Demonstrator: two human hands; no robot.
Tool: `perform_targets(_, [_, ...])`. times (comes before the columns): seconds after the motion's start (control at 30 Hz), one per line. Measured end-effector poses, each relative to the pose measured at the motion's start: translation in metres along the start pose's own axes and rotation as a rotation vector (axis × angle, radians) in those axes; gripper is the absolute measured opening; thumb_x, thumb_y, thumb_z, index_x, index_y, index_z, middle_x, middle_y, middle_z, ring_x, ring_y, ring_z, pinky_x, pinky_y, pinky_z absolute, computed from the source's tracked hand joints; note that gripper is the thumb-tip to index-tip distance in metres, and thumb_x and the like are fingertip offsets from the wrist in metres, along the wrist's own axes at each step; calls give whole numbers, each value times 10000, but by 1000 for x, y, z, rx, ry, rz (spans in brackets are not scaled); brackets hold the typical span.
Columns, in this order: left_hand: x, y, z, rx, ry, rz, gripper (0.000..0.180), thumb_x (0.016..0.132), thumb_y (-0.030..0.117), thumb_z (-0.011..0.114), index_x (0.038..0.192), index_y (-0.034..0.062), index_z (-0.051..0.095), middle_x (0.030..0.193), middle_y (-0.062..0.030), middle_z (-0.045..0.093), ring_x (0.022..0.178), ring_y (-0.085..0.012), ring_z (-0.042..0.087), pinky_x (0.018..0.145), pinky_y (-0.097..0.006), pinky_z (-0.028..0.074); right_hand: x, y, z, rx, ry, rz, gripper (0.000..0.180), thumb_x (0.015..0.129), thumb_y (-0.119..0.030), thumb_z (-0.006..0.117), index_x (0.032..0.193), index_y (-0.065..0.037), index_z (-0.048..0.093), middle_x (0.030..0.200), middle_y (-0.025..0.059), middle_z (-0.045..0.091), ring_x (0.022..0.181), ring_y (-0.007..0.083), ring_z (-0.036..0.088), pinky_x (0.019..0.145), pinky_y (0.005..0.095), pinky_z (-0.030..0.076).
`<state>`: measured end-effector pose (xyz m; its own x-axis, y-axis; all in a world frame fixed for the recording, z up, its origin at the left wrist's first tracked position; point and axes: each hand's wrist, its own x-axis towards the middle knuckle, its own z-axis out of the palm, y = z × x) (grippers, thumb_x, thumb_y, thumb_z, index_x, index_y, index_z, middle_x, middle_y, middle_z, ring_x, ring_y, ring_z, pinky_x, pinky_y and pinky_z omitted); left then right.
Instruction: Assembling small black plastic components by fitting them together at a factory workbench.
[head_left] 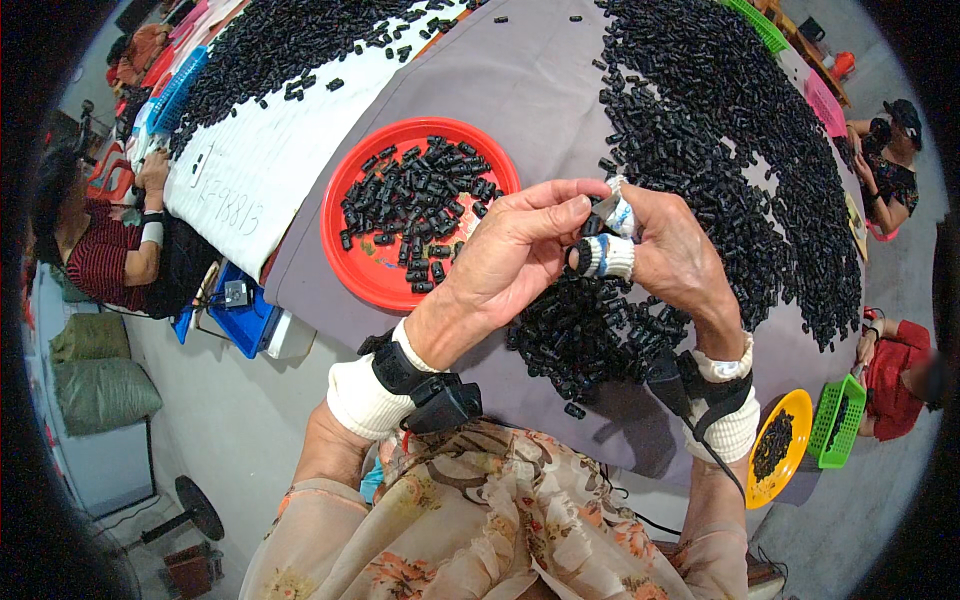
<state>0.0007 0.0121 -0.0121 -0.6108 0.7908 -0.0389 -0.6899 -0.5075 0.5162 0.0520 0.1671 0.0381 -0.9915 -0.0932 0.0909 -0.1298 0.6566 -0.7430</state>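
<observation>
My left hand (510, 255) and my right hand (670, 240) meet in front of me, above a heap of small black cylindrical plastic parts (590, 340). White cloth covers (608, 256) wrap the thumb and a finger of my right hand. The left thumb and forefinger are pinched together close to the right thumb's tip. Both hands are closed; the fingers hide what is between them, if anything. Left of my hands, a round red tray (337, 262) holds many of the same black parts.
More black parts (720, 130) spread over the grey tablecloth (530, 80), and others lie on a white sheet (290, 140). A yellow plate (797, 405) and a green basket (835, 425) stand at right. Several people sit around the table. Blue bins (245, 310) stand at left.
</observation>
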Motion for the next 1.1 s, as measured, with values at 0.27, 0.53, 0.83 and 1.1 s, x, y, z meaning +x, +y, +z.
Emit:
perform_targets(0.27, [-3,2,4,45,35,45,262,859,95,532,1093,-22,526,956,-69,600,833,-130,588,763,-270,493,0,-4,1,6,16,-41,338,700,-282,686,735,7,513,588,142,523,505,263,500,523,357,402])
perform_targets(0.53, [-1,2,7,159,91,71,249,860,91,529,1081,-25,529,931,-69,606,817,-130,591,749,-261,495,-2,-1,4,31,10,-13,331,697,-279,695,731,3,527,580,120,516,504,197,475,515,332,392])
perform_targets(0.83, [0,-2,4,-109,-57,30,243,870,106,519,1085,-6,523,945,-92,600,851,-160,588,779,-307,492,-3,5,-1,298,-27,-15,255,671,-221,724,730,-36,559,604,-23,520,563,69,435,516,256,370])
perform_targets(1.1, [-3,0,6,-73,-7,20,191,865,87,527,1032,0,559,916,-52,594,787,-111,566,693,-223,473,-2,1,-4,262,-79,76,265,669,-224,720,737,-24,561,606,-10,524,562,76,445,518,261,372])
